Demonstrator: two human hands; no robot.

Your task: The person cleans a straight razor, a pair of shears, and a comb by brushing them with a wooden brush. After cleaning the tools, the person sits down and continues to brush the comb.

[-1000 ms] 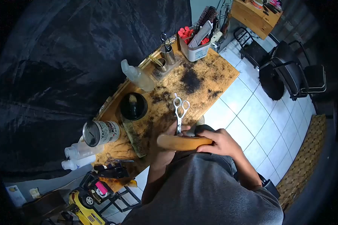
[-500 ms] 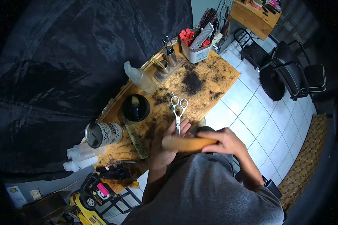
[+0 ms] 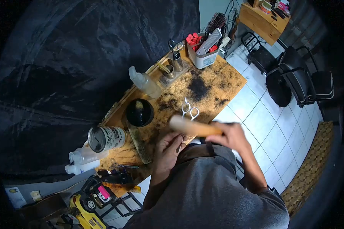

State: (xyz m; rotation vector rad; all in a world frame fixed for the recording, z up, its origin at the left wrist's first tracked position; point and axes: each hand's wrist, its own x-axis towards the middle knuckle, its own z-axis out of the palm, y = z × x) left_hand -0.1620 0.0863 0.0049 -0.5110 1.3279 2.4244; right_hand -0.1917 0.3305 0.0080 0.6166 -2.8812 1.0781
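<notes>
My left hand (image 3: 167,150) is closed around the blade end of silver hair scissors (image 3: 189,110), whose finger rings point away over the table. My right hand (image 3: 235,136) grips the wooden handle of a brush (image 3: 202,129). Motion blurs the brush, and its pale end passes over the middle of the scissors and hides them. The lower blades are mostly covered by my fingers. Beyond my hands is a wooden table (image 3: 227,78) strewn with dark hair clippings (image 3: 198,88).
A black round container (image 3: 140,114), a labelled can (image 3: 110,138), a long comb-like brush (image 3: 140,147) and a spray bottle (image 3: 146,84) stand or lie to the left. A comb bin (image 3: 203,59) is at the back. Black chairs (image 3: 292,76) stand on the tiled floor.
My left hand has gone from an open palm under the scissors to fingers closed round them. The scissors have shifted right, and the brush has moved up and tilted.
</notes>
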